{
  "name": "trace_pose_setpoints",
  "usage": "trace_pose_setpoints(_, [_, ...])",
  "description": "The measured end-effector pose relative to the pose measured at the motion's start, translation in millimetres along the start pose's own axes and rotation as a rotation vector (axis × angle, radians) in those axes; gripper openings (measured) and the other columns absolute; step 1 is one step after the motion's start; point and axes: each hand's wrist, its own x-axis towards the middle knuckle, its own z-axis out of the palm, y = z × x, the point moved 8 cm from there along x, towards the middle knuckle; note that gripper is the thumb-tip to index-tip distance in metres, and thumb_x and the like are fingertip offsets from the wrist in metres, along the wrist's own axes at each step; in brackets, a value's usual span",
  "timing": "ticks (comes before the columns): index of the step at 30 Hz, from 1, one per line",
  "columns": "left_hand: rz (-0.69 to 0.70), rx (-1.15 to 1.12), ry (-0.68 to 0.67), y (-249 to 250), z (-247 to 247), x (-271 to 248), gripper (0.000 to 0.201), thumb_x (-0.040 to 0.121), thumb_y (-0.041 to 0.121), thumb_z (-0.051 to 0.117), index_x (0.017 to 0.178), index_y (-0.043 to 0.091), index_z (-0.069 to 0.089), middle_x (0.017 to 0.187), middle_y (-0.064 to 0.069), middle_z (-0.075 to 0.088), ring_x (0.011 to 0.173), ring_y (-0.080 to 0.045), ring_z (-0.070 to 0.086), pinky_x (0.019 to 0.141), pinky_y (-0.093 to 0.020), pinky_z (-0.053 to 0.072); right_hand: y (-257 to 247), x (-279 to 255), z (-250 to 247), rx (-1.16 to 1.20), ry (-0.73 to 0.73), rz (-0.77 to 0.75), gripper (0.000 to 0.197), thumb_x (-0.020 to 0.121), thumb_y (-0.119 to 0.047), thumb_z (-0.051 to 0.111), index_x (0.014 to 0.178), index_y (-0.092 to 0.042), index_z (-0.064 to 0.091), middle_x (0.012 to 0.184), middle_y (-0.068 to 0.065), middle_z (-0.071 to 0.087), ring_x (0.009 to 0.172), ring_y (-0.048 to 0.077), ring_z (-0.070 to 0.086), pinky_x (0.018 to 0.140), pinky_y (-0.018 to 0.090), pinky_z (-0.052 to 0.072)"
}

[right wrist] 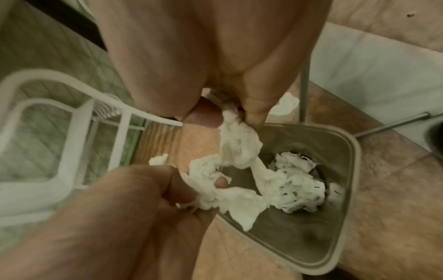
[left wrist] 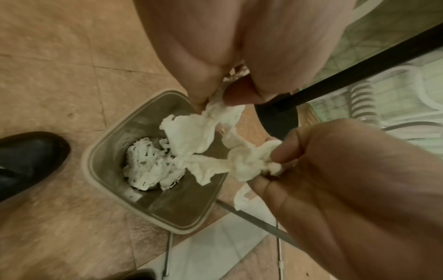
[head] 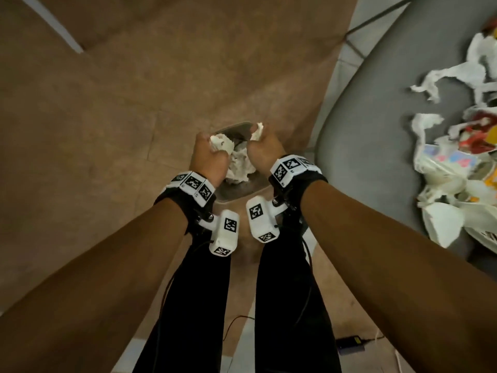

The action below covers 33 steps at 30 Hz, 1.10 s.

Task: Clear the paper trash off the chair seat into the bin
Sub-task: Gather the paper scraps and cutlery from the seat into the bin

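Judging from the present layout, the task is partly done and a good deal is left. Both hands are held directly over the bin [head: 236,189], which stands on the tiled floor [head: 107,103] just ahead of the person's legs. The left hand [head: 208,154] is clenched around a wad of white tissue [head: 222,144], and the right hand [head: 265,148] is curled around another scrap of tissue [head: 257,131]; in the left wrist view the two handfuls appear to be joined by one torn, stretched strip of paper [left wrist: 203,136] that hangs above the bin opening. Neither handful has been let go yet.

Some crumpled white paper [left wrist: 151,164] is already lying at the bottom of the bin, so at least one load can be counted as cleared. Whether the bin holds more beneath it cannot be told.

At 3 o'clock of the hands in the head view, the grey chair seat [head: 376,130] is seen well apart from the bin, and it is far from clear. Torn white tissue strips [head: 277,74] are spread at its far part, a heap of white paper and wrappers with red, yellow and blue print [head: 457,157] lies toward its right edge, and larger folded white pieces [head: 441,224] lie nearer the person. The right edge of the pile is cut off by the frame, so its full extent is not shown.

What seems to be left is the release of the tissue now held, then several more trips to the seat for the remaining pile.
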Motion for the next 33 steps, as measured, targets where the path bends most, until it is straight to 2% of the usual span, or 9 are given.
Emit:
trace_pose_setpoints(3, [-0.038, -0.051, -0.038, -32.9, -0.5, 8.5, 0.041, 0.076, 0.008, 0.054, 0.114, 0.024, 0.055, 0.107, -0.001, 0.066, 0.098, -0.020, 0.065, 0.092, -0.039, 0.054, 22.2, 19.0, 28.0, -0.043, -0.016, 0.073, 0.069, 0.083, -0.028, 0.054, 0.149, -0.023, 0.034, 0.141, 0.010, 0.055, 0.125, 0.031, 0.054, 0.107, 0.046, 0.045])
trace_pose_setpoints(7, [-0.043, -0.101, -0.159, -46.1, 5.5, 9.3, 0.062, 0.084, 0.006, 0.050, 0.144, 0.023, 0.044, 0.125, 0.003, 0.060, 0.116, -0.020, 0.058, 0.103, -0.038, 0.047, 39.7, 24.8, 45.6, -0.093, -0.068, 0.128, 0.093, 0.075, -0.038, 0.050, 0.159, -0.026, 0.012, 0.160, 0.004, 0.033, 0.143, 0.029, 0.039, 0.115, 0.046, 0.037])
trace_pose_setpoints(9, [-0.023, -0.070, -0.156, -43.0, 2.9, 10.0, 0.059, 0.087, 0.006, 0.046, 0.143, 0.024, 0.048, 0.134, -0.001, 0.058, 0.118, -0.017, 0.056, 0.102, -0.031, 0.045, 41.4, 23.6, 46.9, -0.089, -0.064, 0.112, 0.084, 0.085, -0.032, 0.053, 0.158, -0.023, 0.013, 0.158, 0.005, 0.037, 0.142, 0.027, 0.040, 0.115, 0.044, 0.037])
trace_pose_setpoints(13, [-0.005, -0.037, -0.056, -33.9, -7.6, 8.5, 0.047, 0.086, -0.001, 0.045, 0.122, 0.020, 0.068, 0.123, -0.002, 0.067, 0.107, -0.014, 0.062, 0.092, -0.025, 0.049, 26.6, 15.7, 34.4, -0.079, -0.041, -0.003, 0.072, 0.083, -0.025, 0.052, 0.152, -0.019, 0.031, 0.143, 0.012, 0.054, 0.129, 0.032, 0.054, 0.108, 0.047, 0.045])
trace_pose_setpoints(16, [0.034, -0.041, -0.003, -13.9, -12.2, -0.4, 0.029, 0.088, 0.002, 0.052, 0.099, 0.019, 0.072, 0.110, -0.005, 0.073, 0.107, -0.020, 0.067, 0.099, -0.037, 0.052, 11.8, -1.2, 10.0, -0.093, -0.041, -0.068, 0.058, 0.084, -0.027, 0.049, 0.141, -0.027, 0.038, 0.109, 0.011, 0.072, 0.095, 0.031, 0.072, 0.088, 0.050, 0.058])
trace_pose_setpoints(19, [0.076, 0.027, -0.035, 22.5, -4.9, -17.3, 0.020, 0.081, 0.009, 0.061, 0.079, 0.028, 0.068, 0.091, -0.004, 0.075, 0.089, -0.025, 0.071, 0.087, -0.046, 0.058, -12.0, -28.6, -24.9, -0.102, -0.061, -0.172, 0.043, 0.083, -0.024, 0.048, 0.125, -0.029, 0.047, 0.090, 0.007, 0.075, 0.082, 0.027, 0.073, 0.081, 0.050, 0.060])
trace_pose_setpoints(24, [0.271, 0.213, -0.131, 117.1, 47.0, -61.0, 0.024, 0.088, 0.009, 0.052, 0.085, 0.027, 0.066, 0.091, -0.001, 0.074, 0.085, -0.021, 0.072, 0.083, -0.043, 0.059, -28.4, -81.9, -124.6, -0.025, 0.007, -0.273, 0.024, 0.090, -0.017, 0.045, 0.107, -0.028, 0.058, 0.091, 0.003, 0.075, 0.087, 0.025, 0.072, 0.088, 0.045, 0.057])
trace_pose_setpoints(28, [0.494, 0.454, -0.244, 181.2, 138.5, -106.1, 0.021, 0.085, 0.016, 0.050, 0.093, 0.024, 0.068, 0.088, 0.001, 0.073, 0.078, -0.021, 0.068, 0.078, -0.033, 0.057, 13.9, -107.4, -224.3, 0.077, 0.152, -0.269, 0.025, 0.089, -0.018, 0.042, 0.107, -0.027, 0.056, 0.088, 0.002, 0.073, 0.081, 0.023, 0.072, 0.085, 0.047, 0.058])
trace_pose_setpoints(33, [0.812, 0.800, -0.539, 202.4, 286.5, -183.4, 0.033, 0.083, 0.015, 0.051, 0.114, 0.022, 0.060, 0.112, -0.006, 0.065, 0.104, -0.029, 0.062, 0.090, -0.039, 0.051, 99.1, -131.5, -340.9, 0.085, 0.373, -0.193, 0.028, 0.088, -0.023, 0.046, 0.111, -0.023, 0.061, 0.088, -0.002, 0.073, 0.077, 0.016, 0.070, 0.082, 0.043, 0.057])
